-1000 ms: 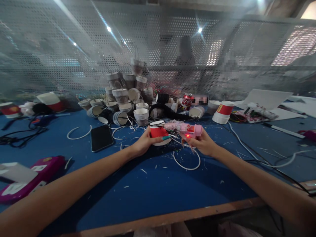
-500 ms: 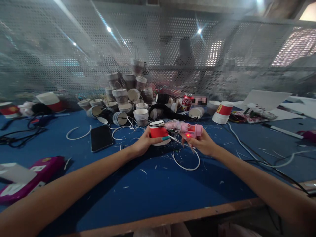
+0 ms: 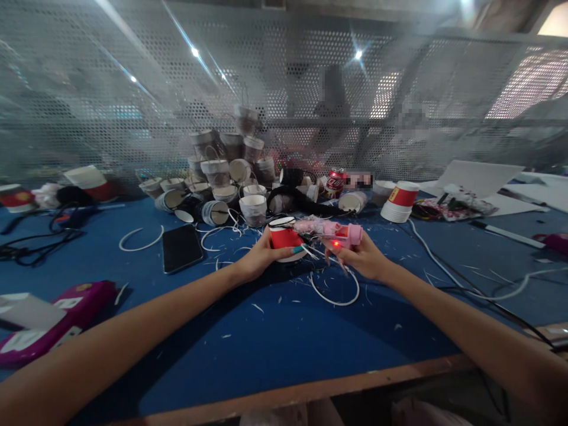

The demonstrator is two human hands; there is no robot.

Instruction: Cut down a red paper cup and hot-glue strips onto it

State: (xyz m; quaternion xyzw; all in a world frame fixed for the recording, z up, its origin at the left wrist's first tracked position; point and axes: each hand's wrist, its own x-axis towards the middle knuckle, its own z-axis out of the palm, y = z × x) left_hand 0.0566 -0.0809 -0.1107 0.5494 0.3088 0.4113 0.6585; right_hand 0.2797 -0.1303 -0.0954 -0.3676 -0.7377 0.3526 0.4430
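Observation:
My left hand [image 3: 257, 261] is wrapped round a red paper cup [image 3: 284, 237] held over the blue table [image 3: 275, 343]. My right hand [image 3: 361, 257] grips a pink glue gun [image 3: 339, 234] with a red light lit on it; its nozzle points left at the cup's side. A white paper strip runs between the gun's tip and the cup. A white strip loop [image 3: 335, 293] lies on the table just below both hands.
A heap of finished grey-white cups [image 3: 231, 171] stands behind the hands against a perforated metal screen [image 3: 177, 89]. A black phone [image 3: 178, 248] lies left. A stack of red cups [image 3: 399, 202], a red can [image 3: 335, 183], cables and a magenta case [image 3: 53, 319] surround the spot.
Hardly anything moved. The cup and the glue gun shifted a little left and closer together.

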